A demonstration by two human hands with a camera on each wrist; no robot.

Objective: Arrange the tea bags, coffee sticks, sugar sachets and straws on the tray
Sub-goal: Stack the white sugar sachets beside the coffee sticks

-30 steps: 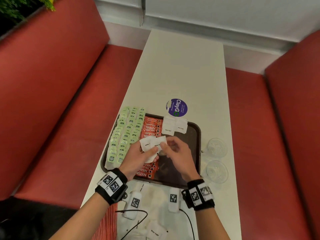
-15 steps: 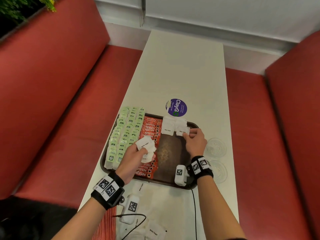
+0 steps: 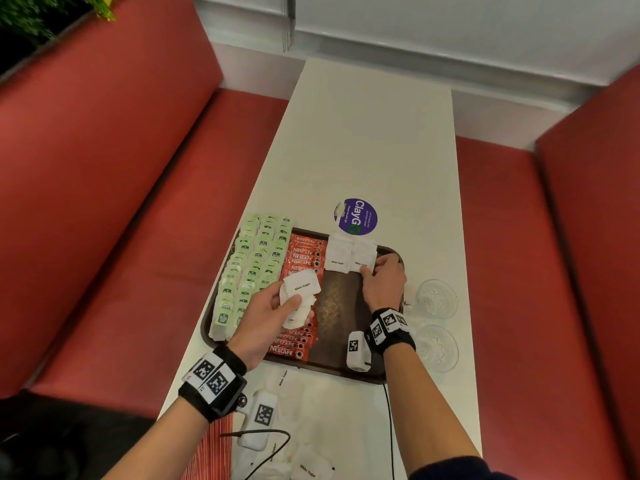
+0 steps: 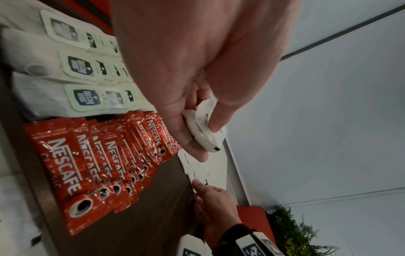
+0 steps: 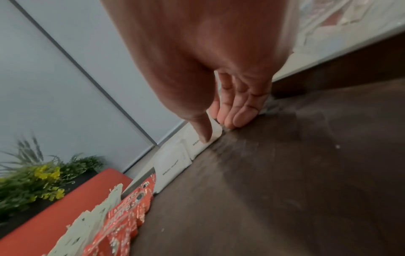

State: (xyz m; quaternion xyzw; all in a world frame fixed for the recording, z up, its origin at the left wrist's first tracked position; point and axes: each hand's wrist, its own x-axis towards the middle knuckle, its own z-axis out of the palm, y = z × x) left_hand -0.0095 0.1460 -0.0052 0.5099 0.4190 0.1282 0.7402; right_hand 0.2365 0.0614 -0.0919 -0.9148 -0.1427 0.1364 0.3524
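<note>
My left hand (image 3: pixel 268 315) gripped a small bunch of white paper sugar sachets (image 3: pixel 300 296) above the row of red foil coffee sticks (image 3: pixel 300 261) on the dark brown plastic tray (image 3: pixel 337 306). My right hand (image 3: pixel 382 284) reached to the tray's far end, its fingertips (image 3: pixel 367 270) touching two white sugar sachets laid side by side (image 3: pixel 349 252). Pale green tea bags (image 3: pixel 251 268) lay in rows along the tray's left side. Two clear glass dishes (image 3: pixel 437 318) sat on the white table (image 3: pixel 367 140) just right of the tray, and a round purple sticker (image 3: pixel 356 217) lay just beyond it.
</note>
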